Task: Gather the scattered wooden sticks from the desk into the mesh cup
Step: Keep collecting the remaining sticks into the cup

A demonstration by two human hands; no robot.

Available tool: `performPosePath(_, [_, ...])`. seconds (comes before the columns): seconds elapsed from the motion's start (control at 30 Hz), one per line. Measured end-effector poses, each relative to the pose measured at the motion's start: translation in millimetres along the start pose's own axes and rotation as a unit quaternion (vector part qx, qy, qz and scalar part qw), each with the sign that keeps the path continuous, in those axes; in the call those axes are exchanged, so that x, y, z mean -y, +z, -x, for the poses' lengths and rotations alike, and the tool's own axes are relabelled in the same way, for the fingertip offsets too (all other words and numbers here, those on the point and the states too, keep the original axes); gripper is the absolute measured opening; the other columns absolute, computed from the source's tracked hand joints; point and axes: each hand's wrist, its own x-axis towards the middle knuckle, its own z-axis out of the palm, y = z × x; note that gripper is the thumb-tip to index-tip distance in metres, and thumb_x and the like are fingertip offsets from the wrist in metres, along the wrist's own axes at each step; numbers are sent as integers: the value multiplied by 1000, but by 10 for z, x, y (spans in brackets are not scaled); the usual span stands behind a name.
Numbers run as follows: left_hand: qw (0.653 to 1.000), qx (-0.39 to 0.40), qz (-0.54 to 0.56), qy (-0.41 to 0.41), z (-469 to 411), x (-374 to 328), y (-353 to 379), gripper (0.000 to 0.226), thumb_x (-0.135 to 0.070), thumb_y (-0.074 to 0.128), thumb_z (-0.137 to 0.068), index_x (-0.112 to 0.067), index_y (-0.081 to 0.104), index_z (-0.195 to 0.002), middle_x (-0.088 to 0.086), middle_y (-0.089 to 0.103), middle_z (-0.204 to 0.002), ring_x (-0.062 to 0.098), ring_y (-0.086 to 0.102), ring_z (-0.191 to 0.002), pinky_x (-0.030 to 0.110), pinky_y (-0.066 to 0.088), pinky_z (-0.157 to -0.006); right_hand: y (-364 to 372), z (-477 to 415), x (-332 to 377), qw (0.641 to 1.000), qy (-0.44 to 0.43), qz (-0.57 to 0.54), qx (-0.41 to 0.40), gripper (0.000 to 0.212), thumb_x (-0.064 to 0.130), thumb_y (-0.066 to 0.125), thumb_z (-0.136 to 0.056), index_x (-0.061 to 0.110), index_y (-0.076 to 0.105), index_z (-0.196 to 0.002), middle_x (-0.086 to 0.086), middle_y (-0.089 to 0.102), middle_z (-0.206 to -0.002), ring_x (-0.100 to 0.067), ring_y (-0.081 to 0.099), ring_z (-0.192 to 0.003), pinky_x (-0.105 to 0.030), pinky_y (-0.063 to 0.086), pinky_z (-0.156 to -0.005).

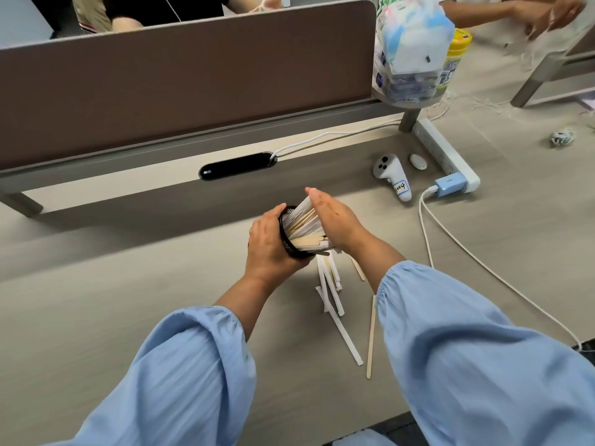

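Observation:
My left hand (pixel 269 246) grips a black mesh cup (pixel 287 235), tipped on its side with the mouth facing right. A bundle of wooden sticks (pixel 304 228), some in white paper wrappers, pokes out of the mouth. My right hand (pixel 335 220) is closed over the ends of that bundle. Several wrapped sticks (pixel 333 297) lie scattered on the desk (pixel 161 300) just below the cup. A bare wooden stick (pixel 371 336) lies beside my right sleeve, and another short one (pixel 358 268) lies under my right wrist.
A white controller (pixel 391 175) and a small white oval object (pixel 418 161) lie to the right. A power strip (pixel 446 156) holds a blue charger (pixel 448 186) whose white cable (pixel 476 262) crosses the desk. A brown divider (pixel 180 82) stands behind. Other people's hands show beyond.

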Motion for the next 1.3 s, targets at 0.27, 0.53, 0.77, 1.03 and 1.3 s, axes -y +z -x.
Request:
performPosePath(0.27, [999,29,28,-33,22,-38,-11,92,-32,88,-47,-9,40,-121,6,50,-114,21,53,-100,37,47,-83,21,-10,-49,1000,24,-19,-7,53,42,28,-100,13,35,-144,-6,37,-150,-18,32,-140,-33,22,-118])
performPosePath(0.53, [999,19,32,-37,126,94,-41,85,-25,87,-47,-7,44,-119,9,50,-112,23,53,-99,36,46,-86,-207,0,-320,972,73,10,-222,23,22,38,-99,8,55,-105,-10,58,-104,-24,55,-102,-25,36,-80])
performPosePath(0.77, [999,29,38,-24,237,-18,35,86,-27,87,-48,-5,44,-120,11,49,-113,23,52,-97,31,43,-86,-345,342,-912,919,292,238,-113,15,20,62,-82,6,63,-86,-13,71,-96,-29,66,-91,-26,46,-72])
performPosePath(1.03, [999,32,32,-23,450,-109,143,89,-26,88,-50,-5,41,-123,14,49,-116,29,51,-102,37,43,-90,-227,816,-1103,875,380,298,40,38,38,80,-68,13,55,-56,-3,64,-58,-21,61,-56,-28,53,-70])
performPosePath(1.3, [998,12,33,-58,574,31,59,93,-31,88,-49,-7,39,-124,13,47,-119,28,50,-107,44,44,-94,-11,891,-1130,898,295,325,-27,16,17,65,-77,11,51,-74,-9,54,-81,-29,63,-91,-26,42,-67])
